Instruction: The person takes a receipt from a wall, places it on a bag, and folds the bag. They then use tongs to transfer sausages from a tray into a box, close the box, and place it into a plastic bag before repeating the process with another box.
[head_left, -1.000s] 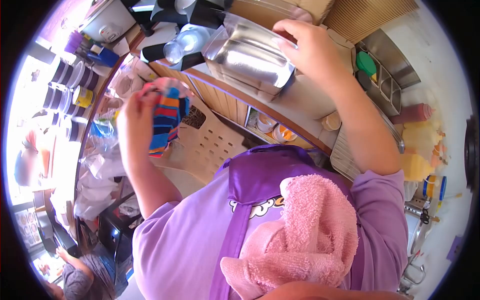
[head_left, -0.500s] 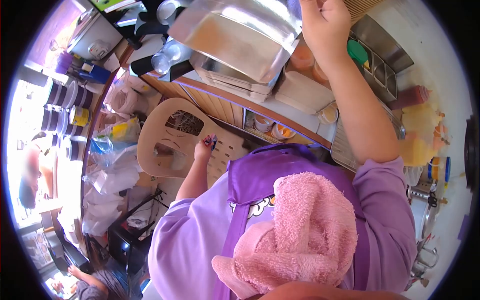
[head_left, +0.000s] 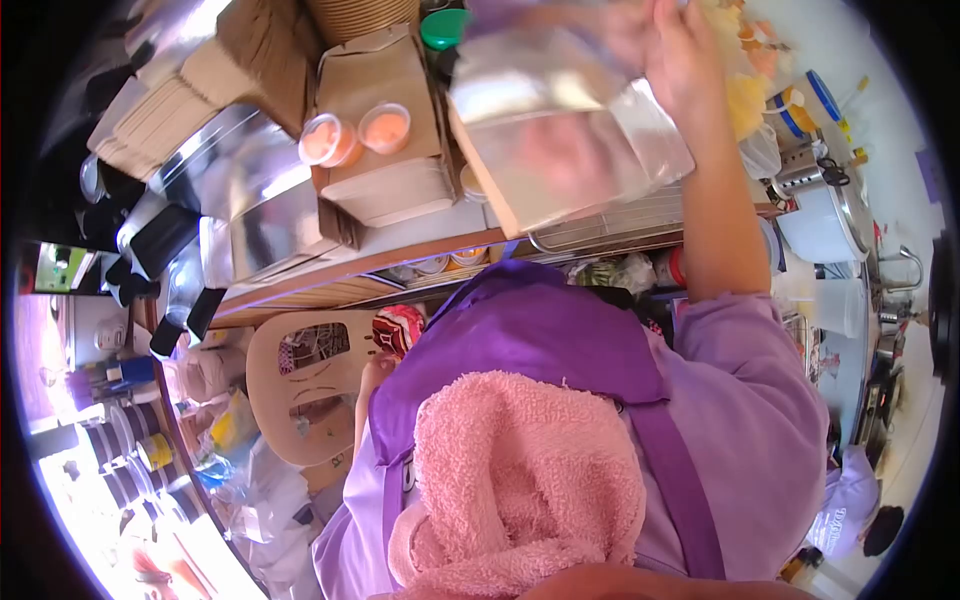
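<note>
My right hand (head_left: pixel 688 65) is closed on the edge of a foil-lined cardboard box (head_left: pixel 560 185), raised at the upper middle above a wire rack. The box's shiny inside faces me and is smeared by motion, with a blurred reflection in it. Low on the left, my left hand (head_left: pixel 374 375) is closed around a red-and-white patterned packet (head_left: pixel 399 328), beside a beige plastic chair (head_left: pixel 265 390). Part of that hand is hidden behind my purple apron (head_left: pixel 540 335).
Another foil-lined box (head_left: pixel 240 190) lies on the counter at left, near stacked folded cardboard (head_left: pixel 160 120). Two small cups of orange sauce (head_left: pixel 385 128) sit on a brown box stack (head_left: pixel 390 185). A wire rack (head_left: pixel 620 220) lies along the counter edge. A pink towel (head_left: pixel 530 450) hangs at my chest.
My view has turned toward the right. My right hand has carried the foil-lined box rightward from over the cardboard stack. The red packet in my left hand shows more now.
</note>
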